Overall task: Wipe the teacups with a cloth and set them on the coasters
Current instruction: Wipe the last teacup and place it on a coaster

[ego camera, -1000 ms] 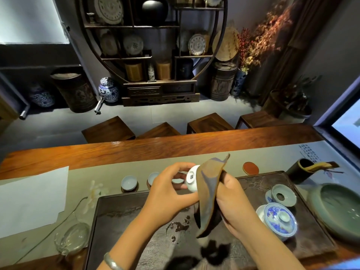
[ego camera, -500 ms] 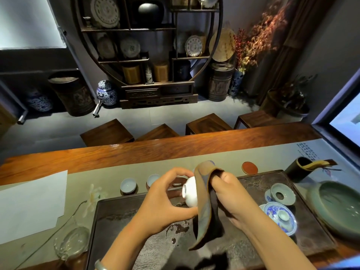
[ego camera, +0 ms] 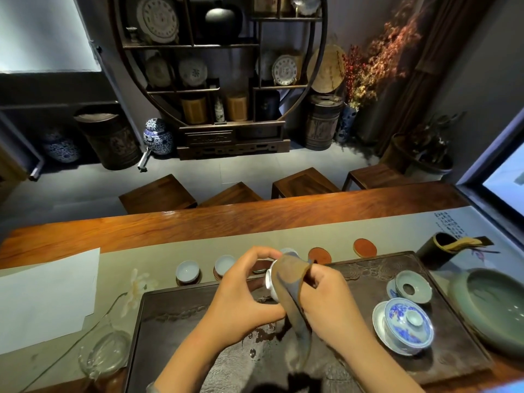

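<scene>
My left hand (ego camera: 243, 290) grips a small white teacup (ego camera: 271, 283) above the dark tea tray (ego camera: 175, 321). My right hand (ego camera: 326, 299) holds a brown cloth (ego camera: 295, 296) pressed over the cup's open side; the cloth's tail hangs down toward the tray. Two pale teacups (ego camera: 187, 271) (ego camera: 224, 263) stand on coasters along the runner behind the tray. Another cup behind my hands is mostly hidden. Two bare red coasters (ego camera: 319, 255) (ego camera: 365, 247) lie to the right of them.
On the tray's right side stand a blue-and-white lidded gaiwan (ego camera: 405, 324) and a celadon strainer (ego camera: 412, 287). A green basin (ego camera: 493, 307) and a dark tool holder (ego camera: 436, 251) sit further right. White paper (ego camera: 45, 296) and a glass pitcher (ego camera: 105, 353) lie left.
The cloth's raised tip has folded down over the cup and my right hand has closed round it. The cup has turned in my left hand.
</scene>
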